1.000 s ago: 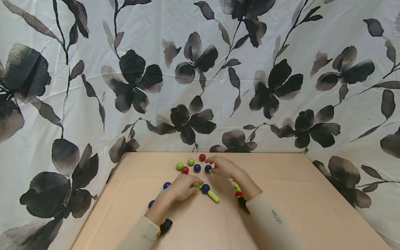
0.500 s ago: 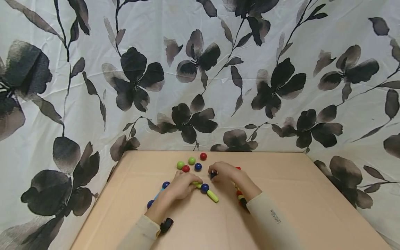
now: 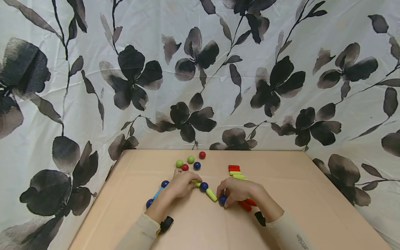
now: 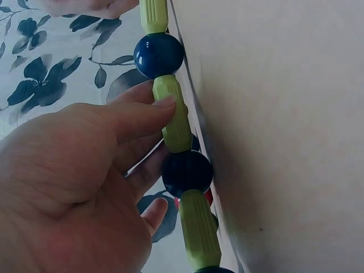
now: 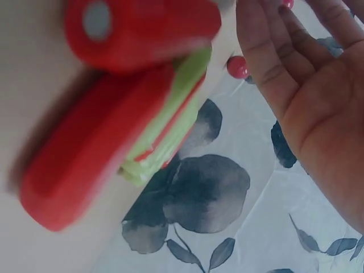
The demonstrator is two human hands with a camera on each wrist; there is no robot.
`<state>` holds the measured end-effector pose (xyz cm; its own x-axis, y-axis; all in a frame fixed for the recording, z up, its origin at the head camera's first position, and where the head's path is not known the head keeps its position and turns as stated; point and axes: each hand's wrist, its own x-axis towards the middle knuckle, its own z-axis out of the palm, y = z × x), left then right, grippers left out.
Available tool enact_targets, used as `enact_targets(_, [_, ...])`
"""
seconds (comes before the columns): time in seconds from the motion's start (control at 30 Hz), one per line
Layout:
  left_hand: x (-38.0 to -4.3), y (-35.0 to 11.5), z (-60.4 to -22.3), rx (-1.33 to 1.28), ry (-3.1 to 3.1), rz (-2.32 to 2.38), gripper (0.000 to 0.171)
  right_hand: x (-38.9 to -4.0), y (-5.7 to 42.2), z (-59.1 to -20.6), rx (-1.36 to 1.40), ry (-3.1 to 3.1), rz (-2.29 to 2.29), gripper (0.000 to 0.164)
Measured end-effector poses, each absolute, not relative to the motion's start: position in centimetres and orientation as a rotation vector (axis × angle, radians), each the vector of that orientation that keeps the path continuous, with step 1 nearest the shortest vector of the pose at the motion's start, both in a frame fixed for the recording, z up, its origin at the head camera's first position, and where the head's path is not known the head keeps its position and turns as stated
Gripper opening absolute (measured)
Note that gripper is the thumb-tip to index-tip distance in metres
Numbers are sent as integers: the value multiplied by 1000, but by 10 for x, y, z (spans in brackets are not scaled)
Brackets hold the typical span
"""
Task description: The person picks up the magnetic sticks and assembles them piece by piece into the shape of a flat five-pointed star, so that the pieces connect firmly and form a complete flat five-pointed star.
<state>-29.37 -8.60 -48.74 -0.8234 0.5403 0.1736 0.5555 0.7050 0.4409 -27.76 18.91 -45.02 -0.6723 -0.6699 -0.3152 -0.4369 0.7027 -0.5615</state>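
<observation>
My left hand (image 3: 182, 185) pinches a yellow-green magnetic rod (image 4: 173, 116) between thumb and fingers. Dark blue magnetic balls (image 4: 187, 173) join this rod to others in a chain. Right of the hand in the head view, the chain continues through a blue ball (image 3: 203, 186) to a yellow-green rod (image 3: 211, 195) with a bare end. Just beyond that end, my right hand (image 3: 240, 190) holds another blue ball (image 3: 222, 199) by its fingertips. A light-blue rod (image 3: 158, 192) between two blue balls shows left of my left wrist. The hand hides part of the build.
Several loose balls, including a green ball (image 3: 191, 159) and a red ball (image 3: 202, 155), lie near the table's back edge. Red rods (image 3: 234, 168) and yellow-green rods (image 3: 235, 173) lie in a pile partly under my right hand. A floral cloth (image 3: 231, 86) hangs behind the table (image 3: 312, 208).
My right hand has taken a blue ball from the loose group and brought it toward me to the chain's right end, uncovering rods behind. My left hand has stayed on the chain.
</observation>
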Motion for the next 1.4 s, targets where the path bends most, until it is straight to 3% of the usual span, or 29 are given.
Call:
enact_targets(0.57, [-298,-86,-489,-934,-2889,-766,22,-267,180,-454,-971,2338,-538,47])
enact_targets(1.0, [-297,-86,-489,-939,-2905,-764,22,-266,172,-455,-949,2373,-556,39])
enact_targets(1.27, [-297,-86,-489,-934,-2899,-770,22,-269,189,-454,-917,2424,-677,50])
enact_targets(1.4, [-296,-87,-488,-937,-2893,-774,22,-267,210,-447,-862,2535,-667,33])
